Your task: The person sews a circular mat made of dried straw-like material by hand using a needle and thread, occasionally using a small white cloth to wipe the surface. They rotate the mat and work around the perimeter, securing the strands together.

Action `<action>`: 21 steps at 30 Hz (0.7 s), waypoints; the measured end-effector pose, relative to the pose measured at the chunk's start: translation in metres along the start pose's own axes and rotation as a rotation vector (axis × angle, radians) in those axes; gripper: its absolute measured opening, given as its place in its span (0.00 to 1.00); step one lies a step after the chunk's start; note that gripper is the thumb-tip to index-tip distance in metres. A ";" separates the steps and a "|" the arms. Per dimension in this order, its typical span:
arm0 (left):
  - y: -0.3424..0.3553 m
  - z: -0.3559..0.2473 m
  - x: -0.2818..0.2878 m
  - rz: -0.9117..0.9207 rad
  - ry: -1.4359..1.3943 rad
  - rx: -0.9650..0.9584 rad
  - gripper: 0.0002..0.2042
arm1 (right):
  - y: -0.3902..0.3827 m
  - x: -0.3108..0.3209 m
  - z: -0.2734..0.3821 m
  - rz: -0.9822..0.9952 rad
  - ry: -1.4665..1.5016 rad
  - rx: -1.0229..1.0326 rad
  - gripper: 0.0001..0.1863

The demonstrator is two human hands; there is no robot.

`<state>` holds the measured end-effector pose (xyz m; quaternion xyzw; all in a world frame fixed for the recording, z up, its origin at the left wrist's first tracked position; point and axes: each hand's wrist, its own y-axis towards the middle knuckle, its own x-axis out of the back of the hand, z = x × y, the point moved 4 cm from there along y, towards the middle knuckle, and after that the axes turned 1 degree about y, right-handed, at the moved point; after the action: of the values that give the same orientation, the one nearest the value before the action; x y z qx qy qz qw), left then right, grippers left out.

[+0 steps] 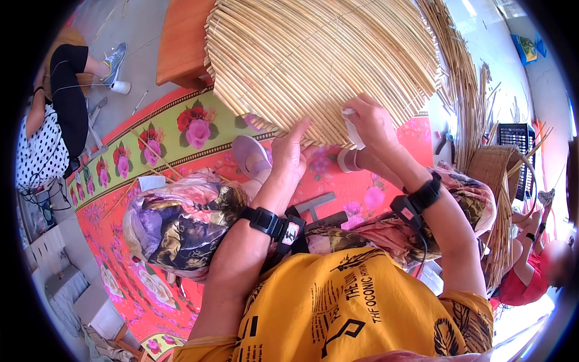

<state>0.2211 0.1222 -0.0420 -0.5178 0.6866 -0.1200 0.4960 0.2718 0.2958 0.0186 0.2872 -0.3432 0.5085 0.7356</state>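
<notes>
A mat of thin straw-coloured stalks (pixel 319 60), laid side by side and bound with thread, spreads out in front of me with a stepped near edge. My left hand (pixel 291 148) grips that edge toward the left, thumb on top and the other fingers mostly hidden beneath. Further right, my right hand (pixel 373 123) is closed on a white piece of cloth or paper (pixel 351 127), pressed against the mat close to its near edge. I cannot tell exactly what the white piece is.
An orange wooden bench (pixel 184 42) stands by the mat's left side, on a red flowered floor covering (pixel 114 205). Long loose stalks (pixel 464 78) lie to the right, near a woven basket (pixel 491 169) and a black crate (pixel 516 139). People sit at far left and far right.
</notes>
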 end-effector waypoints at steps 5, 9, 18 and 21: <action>0.003 0.003 0.006 0.000 -0.002 0.034 0.19 | 0.008 -0.004 0.009 -0.031 -0.022 0.043 0.07; 0.001 0.006 0.005 -0.041 -0.010 0.040 0.19 | -0.002 -0.002 0.000 0.027 -0.082 -0.040 0.07; 0.003 0.007 0.008 -0.016 0.026 0.035 0.19 | -0.011 -0.002 -0.003 -0.014 -0.079 -0.035 0.08; 0.002 0.006 0.003 0.039 -0.020 0.020 0.20 | -0.015 0.001 0.000 -0.016 -0.062 -0.067 0.07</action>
<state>0.2251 0.1225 -0.0477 -0.5006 0.6902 -0.1119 0.5104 0.2865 0.2917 0.0183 0.2808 -0.3802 0.4817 0.7379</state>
